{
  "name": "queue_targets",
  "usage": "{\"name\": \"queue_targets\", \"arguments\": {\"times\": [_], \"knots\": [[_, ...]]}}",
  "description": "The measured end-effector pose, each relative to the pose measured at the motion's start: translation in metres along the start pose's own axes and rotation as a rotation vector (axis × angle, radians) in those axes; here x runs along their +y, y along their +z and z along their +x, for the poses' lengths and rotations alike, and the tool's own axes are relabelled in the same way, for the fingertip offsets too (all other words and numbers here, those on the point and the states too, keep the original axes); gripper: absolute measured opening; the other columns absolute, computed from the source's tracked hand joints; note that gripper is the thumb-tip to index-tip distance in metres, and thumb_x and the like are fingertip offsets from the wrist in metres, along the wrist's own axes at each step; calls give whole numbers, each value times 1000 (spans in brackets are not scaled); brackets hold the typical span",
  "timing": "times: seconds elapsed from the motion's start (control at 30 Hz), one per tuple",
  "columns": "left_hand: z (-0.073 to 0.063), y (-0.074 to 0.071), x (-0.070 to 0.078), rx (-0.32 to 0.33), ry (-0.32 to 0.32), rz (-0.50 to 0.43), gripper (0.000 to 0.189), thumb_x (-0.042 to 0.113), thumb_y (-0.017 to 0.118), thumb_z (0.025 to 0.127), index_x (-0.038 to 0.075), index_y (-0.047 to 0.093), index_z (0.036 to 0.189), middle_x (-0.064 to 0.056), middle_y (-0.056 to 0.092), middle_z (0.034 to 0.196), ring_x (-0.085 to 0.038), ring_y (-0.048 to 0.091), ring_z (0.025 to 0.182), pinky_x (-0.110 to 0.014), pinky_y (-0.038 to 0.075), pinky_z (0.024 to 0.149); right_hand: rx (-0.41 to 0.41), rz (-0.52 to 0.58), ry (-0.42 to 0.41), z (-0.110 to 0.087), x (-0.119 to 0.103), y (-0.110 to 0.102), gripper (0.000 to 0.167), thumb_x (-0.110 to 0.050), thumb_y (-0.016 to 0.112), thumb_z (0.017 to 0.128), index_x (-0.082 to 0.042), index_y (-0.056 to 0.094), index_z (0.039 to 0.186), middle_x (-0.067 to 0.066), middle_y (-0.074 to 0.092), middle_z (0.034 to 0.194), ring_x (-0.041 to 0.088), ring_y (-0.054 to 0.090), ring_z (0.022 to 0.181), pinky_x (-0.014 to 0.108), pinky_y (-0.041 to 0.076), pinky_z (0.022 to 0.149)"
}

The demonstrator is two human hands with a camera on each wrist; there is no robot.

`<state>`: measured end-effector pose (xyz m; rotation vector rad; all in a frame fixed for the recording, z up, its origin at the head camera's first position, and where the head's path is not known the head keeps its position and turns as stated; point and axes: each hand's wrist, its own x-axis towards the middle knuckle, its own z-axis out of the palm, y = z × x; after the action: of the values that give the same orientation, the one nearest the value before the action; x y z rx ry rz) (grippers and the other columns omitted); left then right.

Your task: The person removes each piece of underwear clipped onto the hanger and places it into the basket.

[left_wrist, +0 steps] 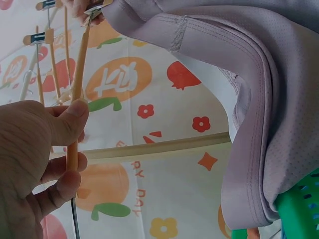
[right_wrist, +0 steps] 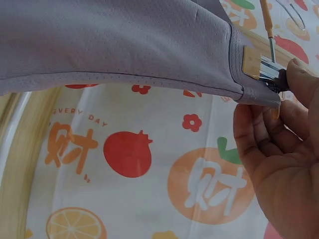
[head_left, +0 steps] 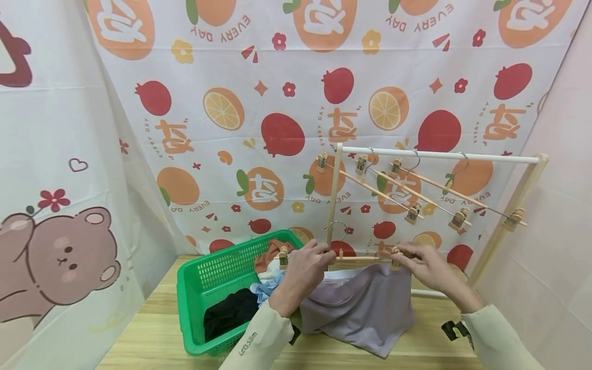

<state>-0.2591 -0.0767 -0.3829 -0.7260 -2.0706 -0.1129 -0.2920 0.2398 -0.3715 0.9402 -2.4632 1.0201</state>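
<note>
A wooden clip hanger [head_left: 358,258] with a metal hook is held up level above the table. My left hand [head_left: 307,270] grips its bar between thumb and fingers left of the hook. At the bar's right end, my right hand [head_left: 427,264] pinches the hanger clip [right_wrist: 252,62]. One end of a light purple garment's stitched waistband sits in that clip. The garment [head_left: 356,308] hangs from there, its lower part over the table. On the left, the other clip [head_left: 283,258] has no cloth in it, and the waistband sags below the bar.
Left on the wooden table [head_left: 143,313] stands a green basket [head_left: 185,308] holding black, blue, white and rust-coloured clothes. Behind my right hand rises a rack [head_left: 435,154] with a white rail and wooden posts. Several clip hangers [head_left: 398,180] hang from it. A fruit-print curtain covers the back.
</note>
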Motion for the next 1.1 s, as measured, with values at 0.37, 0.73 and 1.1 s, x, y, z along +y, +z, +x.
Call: {"name": "queue_targets", "arguments": {"times": [0.37, 0.73, 1.1], "knots": [[-1, -3, -2, -26, -11, 11, 15, 14, 76, 90, 26, 74, 80, 11, 69, 83, -10, 54, 64, -21, 39, 43, 117, -54, -164, 0, 4, 4, 23, -2, 77, 87, 0, 78, 110, 15, 78, 108, 9, 71, 104, 4, 49, 86], [-2, -4, -1, -34, -11, -2, 17, 14, 74, 92, 26, 71, 80, 11, 70, 84, -9, 51, 64, -20, 40, 44, 114, -101, -70, -2, -3, 3, 22, -10, 76, 90, -5, 79, 111, 16, 77, 113, 20, 72, 105, 15, 53, 85], [-3, -2, 0, -50, -9, 13, 15, 17, 74, 92, 25, 70, 80, 11, 71, 88, -9, 53, 66, -16, 35, 43, 55, -79, -82, -1, -6, 3, 39, -11, 73, 93, -7, 65, 131, 1, 76, 106, 3, 68, 94, 28, 59, 80]]}}
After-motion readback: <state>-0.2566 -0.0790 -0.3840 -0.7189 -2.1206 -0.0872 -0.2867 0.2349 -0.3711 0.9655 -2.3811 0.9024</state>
